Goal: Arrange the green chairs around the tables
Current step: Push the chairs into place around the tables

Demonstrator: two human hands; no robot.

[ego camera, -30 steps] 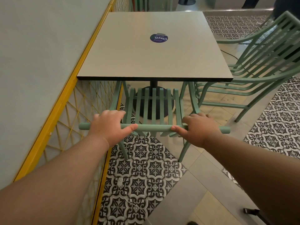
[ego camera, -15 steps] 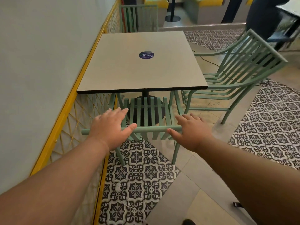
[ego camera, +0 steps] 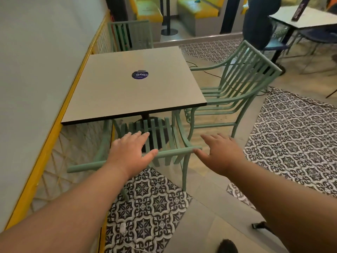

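A green slatted chair (ego camera: pixel 160 137) stands tucked under the near edge of a square beige table (ego camera: pixel 131 90) with a round blue sticker. My left hand (ego camera: pixel 130 152) hovers over the chair's top rail with fingers spread, holding nothing. To its right, my right hand (ego camera: pixel 221 154) is open too, thumb tip close to the rail's right end. A second green armchair (ego camera: pixel 235 88) sits at the table's right side. Behind the far edge of the table stands a third green chair (ego camera: pixel 130 34).
A pale wall with a yellow rail and mesh panel (ego camera: pixel 54 139) runs close on the left. Patterned floor tiles lie below. At the back right, a seated person (ego camera: pixel 260 21) is beside another table (ego camera: pixel 306 17). Yellow benches (ego camera: pixel 149 13) line the back.
Both hands have let go of the near chair's top rail and lifted with fingers spread. The view has pulled back and tilted up, showing more of the room.
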